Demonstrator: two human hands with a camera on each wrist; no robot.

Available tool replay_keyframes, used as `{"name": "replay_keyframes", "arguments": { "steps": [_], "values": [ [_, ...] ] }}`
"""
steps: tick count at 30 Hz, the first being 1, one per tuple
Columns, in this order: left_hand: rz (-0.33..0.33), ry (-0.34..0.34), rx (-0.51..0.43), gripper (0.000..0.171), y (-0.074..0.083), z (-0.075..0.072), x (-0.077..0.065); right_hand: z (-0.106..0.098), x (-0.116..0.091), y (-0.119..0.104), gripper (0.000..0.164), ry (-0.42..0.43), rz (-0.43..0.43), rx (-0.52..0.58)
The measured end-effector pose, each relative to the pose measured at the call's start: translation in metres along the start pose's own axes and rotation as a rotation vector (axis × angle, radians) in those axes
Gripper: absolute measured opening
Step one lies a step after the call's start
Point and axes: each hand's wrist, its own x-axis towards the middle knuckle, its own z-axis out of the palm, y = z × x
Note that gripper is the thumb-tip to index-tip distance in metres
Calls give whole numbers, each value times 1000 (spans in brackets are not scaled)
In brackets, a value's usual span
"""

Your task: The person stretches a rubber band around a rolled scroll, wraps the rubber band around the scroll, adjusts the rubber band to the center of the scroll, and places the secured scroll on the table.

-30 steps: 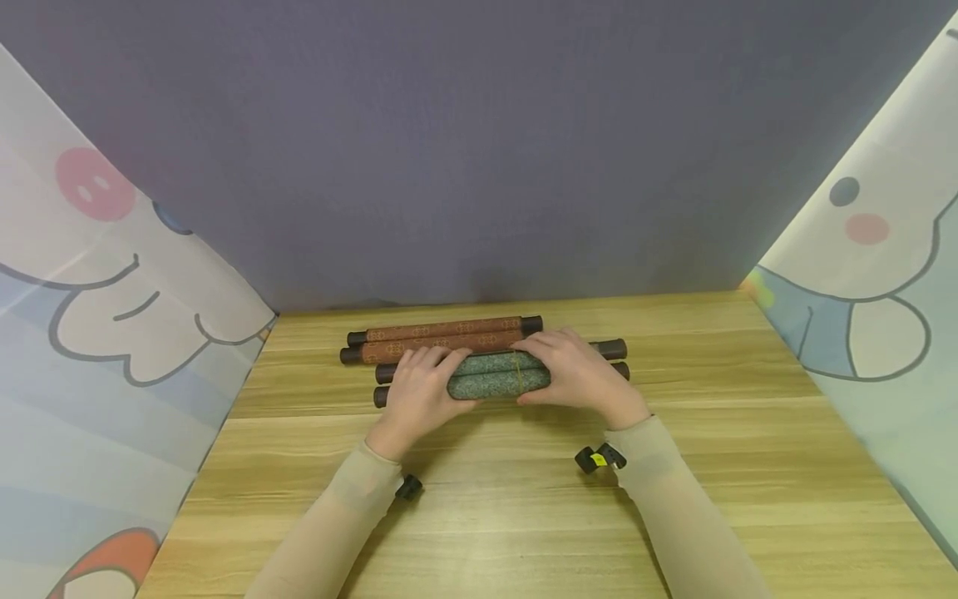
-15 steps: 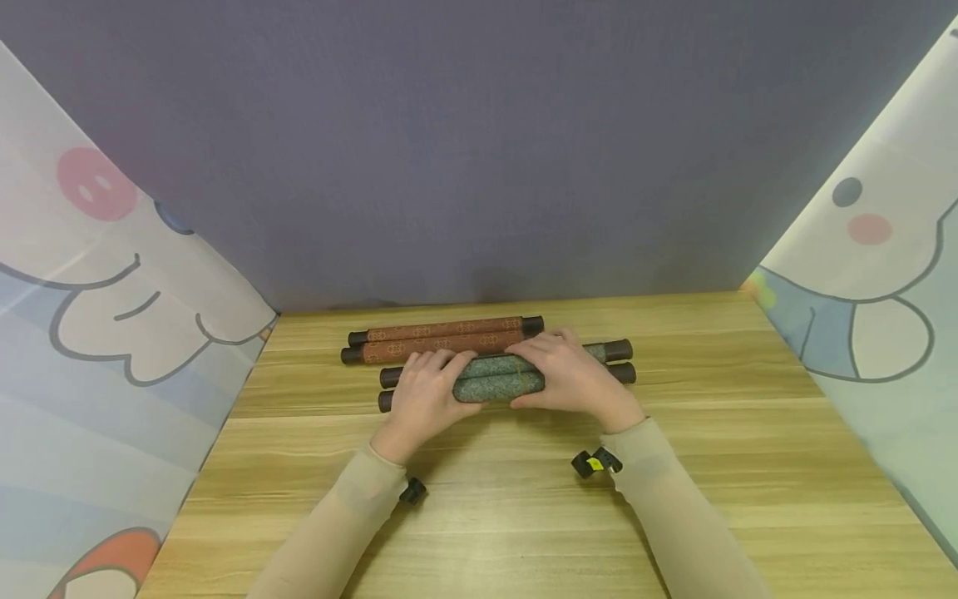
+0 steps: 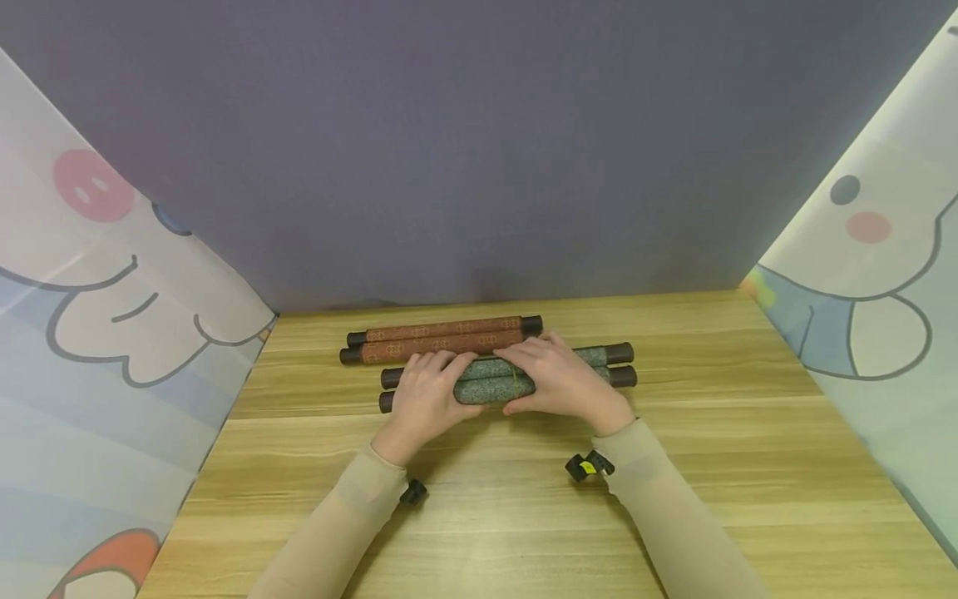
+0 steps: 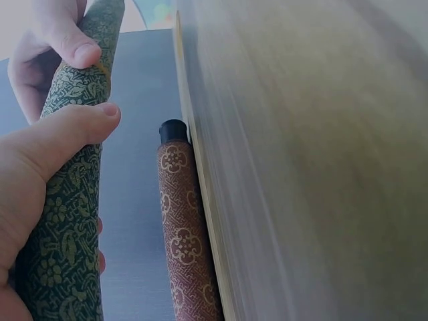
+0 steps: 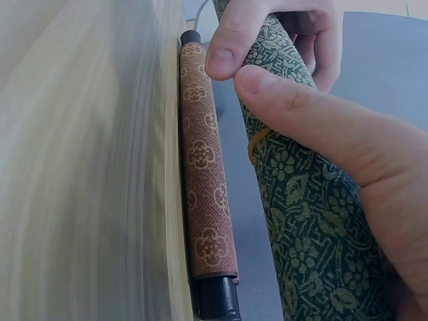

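A green patterned scroll (image 3: 490, 390), its two rolls lying side by side with dark end knobs, is held above the table in both hands. My left hand (image 3: 427, 397) grips it left of its middle, thumb on the near side and fingers over the far side. Close beside it, my right hand (image 3: 565, 384) grips the scroll the same way. In the right wrist view a thin yellowish band (image 5: 256, 142) circles the scroll next to the right thumb. Behind lies a reddish-brown scroll (image 3: 441, 344) with gold medallions and dark knobs, resting on the table.
The wood-grain table (image 3: 479, 516) spreads in front of both forearms. A grey-purple wall (image 3: 479, 166) rises just behind the brown scroll. Cartoon-printed panels (image 3: 868, 324) flank the left and right sides.
The right hand has slid left along the green scroll, nearer to the left hand, baring more of its right end. The scroll has shifted slightly right and nearer. The brown scroll stays put.
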Motion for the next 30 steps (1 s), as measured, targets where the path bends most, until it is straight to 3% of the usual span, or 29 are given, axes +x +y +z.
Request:
{"name": "replay_keyframes", "arguments": {
  "steps": [9, 16, 30],
  "values": [
    [4, 19, 6, 85, -2, 1, 0, -5, -3, 2, 105, 2, 43, 29],
    [-5, 16, 20, 89, -5, 1, 0, -11, -6, 12, 102, -9, 94, 44],
    [-4, 24, 8, 89, -5, 1, 0, -8, -7, 17, 92, 28, 52, 11]
  ]
}}
